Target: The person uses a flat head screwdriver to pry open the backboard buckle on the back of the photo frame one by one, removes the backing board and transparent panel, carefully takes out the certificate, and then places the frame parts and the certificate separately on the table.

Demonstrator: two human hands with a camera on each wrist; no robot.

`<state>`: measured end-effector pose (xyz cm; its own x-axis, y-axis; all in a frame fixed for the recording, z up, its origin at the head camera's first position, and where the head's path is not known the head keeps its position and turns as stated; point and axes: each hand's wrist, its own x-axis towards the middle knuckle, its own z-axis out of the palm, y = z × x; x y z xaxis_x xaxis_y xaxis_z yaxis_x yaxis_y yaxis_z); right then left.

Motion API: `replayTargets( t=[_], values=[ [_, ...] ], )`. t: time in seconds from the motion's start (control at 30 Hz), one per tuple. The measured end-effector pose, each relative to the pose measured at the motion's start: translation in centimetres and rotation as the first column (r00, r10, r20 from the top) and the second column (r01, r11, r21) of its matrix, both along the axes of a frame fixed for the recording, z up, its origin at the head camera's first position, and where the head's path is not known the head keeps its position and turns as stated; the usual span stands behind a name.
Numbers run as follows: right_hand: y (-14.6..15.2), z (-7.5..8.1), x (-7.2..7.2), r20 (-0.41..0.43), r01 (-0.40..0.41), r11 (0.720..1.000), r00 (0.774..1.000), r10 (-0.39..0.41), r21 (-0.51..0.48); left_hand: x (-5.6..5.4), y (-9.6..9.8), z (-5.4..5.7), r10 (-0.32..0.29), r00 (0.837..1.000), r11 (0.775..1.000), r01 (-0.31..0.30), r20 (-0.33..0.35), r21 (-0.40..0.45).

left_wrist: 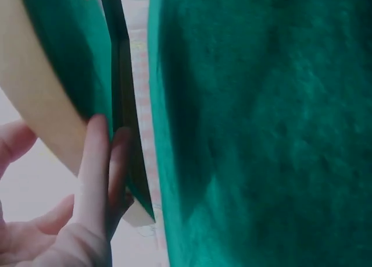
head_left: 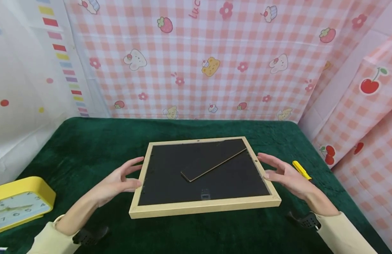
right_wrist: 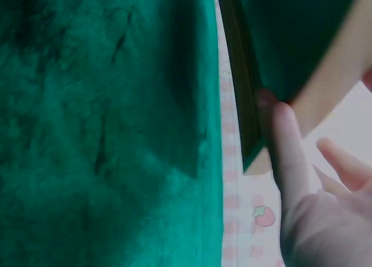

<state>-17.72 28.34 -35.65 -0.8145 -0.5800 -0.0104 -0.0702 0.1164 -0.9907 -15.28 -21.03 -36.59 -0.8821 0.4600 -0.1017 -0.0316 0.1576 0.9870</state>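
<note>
A picture frame with a pale wooden rim is held back side up over the green cloth. Its black backing carries a folded-down stand leg and a small hanger plate. My left hand grips the left rim, with fingers reaching under it in the left wrist view. On the opposite side, my right hand holds the right rim, its fingers likewise at the underside in the right wrist view. That underside looks glossy and green, like a reflection of the cloth.
A yellow clock stands at the left on the dark green cloth. Beyond my right hand lies a yellow-handled tool, partly hidden. Checked pink curtains border the back and right of the table.
</note>
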Motion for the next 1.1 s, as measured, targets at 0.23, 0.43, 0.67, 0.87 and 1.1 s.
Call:
replayTargets(
  t=[0.23, 0.43, 0.67, 0.87, 1.1],
  values=[
    [0.3, -1.5, -0.3, 0.047, -0.106, 0.992, 0.994, 0.103, 0.073, -0.4, 0.0, -1.3, -0.077, 0.995, 0.996, 0.079, 0.057, -0.035],
    [0.2, -2.4, -0.2, 0.072, -0.100, 0.987, 0.993, 0.091, 0.123, -0.5, 0.4, -2.3, -0.106, 0.991, 0.994, 0.108, 0.082, -0.010],
    [0.1, -3.1, -0.1, 0.087, -0.096, 0.985, 0.993, 0.084, 0.144, -0.3, 0.9, -2.9, -0.099, 0.993, 0.993, 0.102, 0.069, -0.051],
    [0.2, -3.6, -0.1, 0.093, -0.089, 0.986, 0.993, 0.077, 0.141, -0.1, 1.4, -3.0, -0.065, 0.998, 0.989, 0.065, 0.007, -0.134],
    [-0.2, -3.9, 0.0, 0.071, -0.053, 0.986, 0.997, 0.042, 0.157, -0.1, 1.7, -3.1, -0.010, 0.997, 0.965, -0.011, -0.076, -0.262]
  ],
)
